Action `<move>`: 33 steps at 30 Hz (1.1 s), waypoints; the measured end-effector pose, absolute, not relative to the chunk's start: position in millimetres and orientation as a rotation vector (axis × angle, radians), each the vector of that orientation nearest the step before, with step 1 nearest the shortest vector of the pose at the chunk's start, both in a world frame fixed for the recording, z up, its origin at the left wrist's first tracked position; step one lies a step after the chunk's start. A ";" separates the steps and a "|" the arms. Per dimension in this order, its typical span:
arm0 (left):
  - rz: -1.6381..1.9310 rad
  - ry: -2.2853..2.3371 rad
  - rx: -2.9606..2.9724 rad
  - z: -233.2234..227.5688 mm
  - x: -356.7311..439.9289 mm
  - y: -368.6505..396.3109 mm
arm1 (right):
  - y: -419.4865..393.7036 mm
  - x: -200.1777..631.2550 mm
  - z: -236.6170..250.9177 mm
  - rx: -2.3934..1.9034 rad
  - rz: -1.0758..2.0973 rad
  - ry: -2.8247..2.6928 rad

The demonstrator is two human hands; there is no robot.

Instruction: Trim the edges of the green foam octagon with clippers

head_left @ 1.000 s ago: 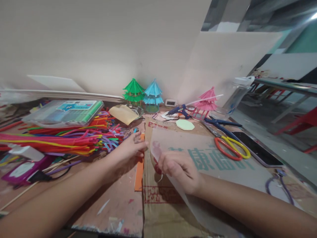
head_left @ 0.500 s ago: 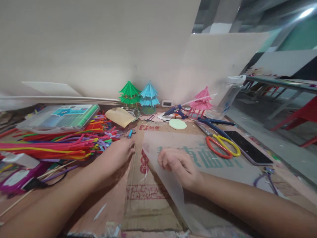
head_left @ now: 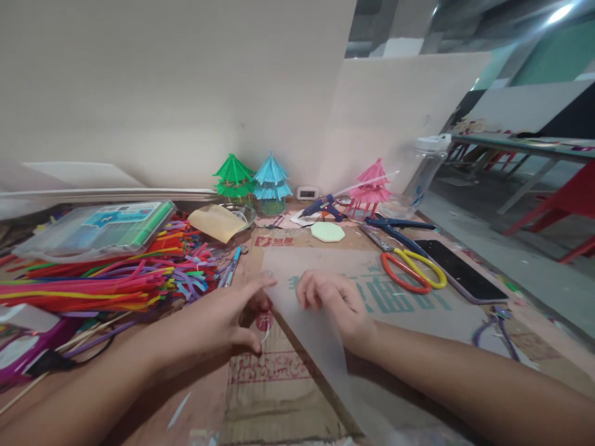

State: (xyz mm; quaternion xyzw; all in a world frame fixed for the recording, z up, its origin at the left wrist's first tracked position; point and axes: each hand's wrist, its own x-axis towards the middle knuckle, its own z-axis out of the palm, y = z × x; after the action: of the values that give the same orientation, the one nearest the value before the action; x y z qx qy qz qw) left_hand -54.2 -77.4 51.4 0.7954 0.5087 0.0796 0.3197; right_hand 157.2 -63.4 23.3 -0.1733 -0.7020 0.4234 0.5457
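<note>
Pressing down on a translucent sheet (head_left: 320,322), the right hand (head_left: 332,300) lies knuckles-up with its fingers curled onto the sheet's near-left part. The left hand (head_left: 223,319) sits just beside it at the sheet's left corner, fingers spread, index finger stretched toward the corner and thumb tucked below; it pinches nothing that I can make out. The sheet lies flat on a flattened cardboard box (head_left: 283,378) printed with red and green characters, so judging from this the sheet is laid out and held but shows no cut, fold or glue yet; the shaping work looks to be still ahead.

From the single head view, the desk (head_left: 195,402) is crowded. A heap of coloured pipe cleaners (head_left: 106,279) fills the left, with a clear plastic case (head_left: 97,226) resting on top and thin wooden sticks (head_left: 79,337) nearer. At the back stand three small paper pagodas, green (head_left: 231,179), blue (head_left: 271,179) and pink (head_left: 370,186), with a blue glue gun (head_left: 323,207) between the last two. A pale green octagon piece (head_left: 328,231) lies on the cardboard. To the right are red-and-yellow scissors (head_left: 411,269), a dark phone (head_left: 460,279) and a clear bottle (head_left: 425,167). Plain pale walls rise behind; further right another table and red chairs stand in a dim room.
</note>
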 end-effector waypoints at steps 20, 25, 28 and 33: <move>0.117 0.934 2.417 41.8 -50.9 -77.3 | -41.0 164.2 27.6 -0.606 1.217 -1.384; -0.232 0.443 1.848 84.6 -56.7 -86.3 | -61.8 157.0 30.5 -0.442 1.353 -1.664; 0.005 1.002 2.002 99.0 -60.5 -64.2 | -68.8 155.2 34.3 -0.416 1.313 -1.847; 0.264 1.708 2.629 70.0 -56.3 6.0 | -48.8 161.3 35.5 -0.559 1.467 -1.353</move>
State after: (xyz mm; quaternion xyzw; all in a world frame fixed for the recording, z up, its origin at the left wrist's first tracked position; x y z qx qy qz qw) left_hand -56.3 6.0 70.0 0.8356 0.5429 0.0838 -0.0025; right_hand 161.3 -48.8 35.5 -0.2320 -0.5618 0.6090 0.5097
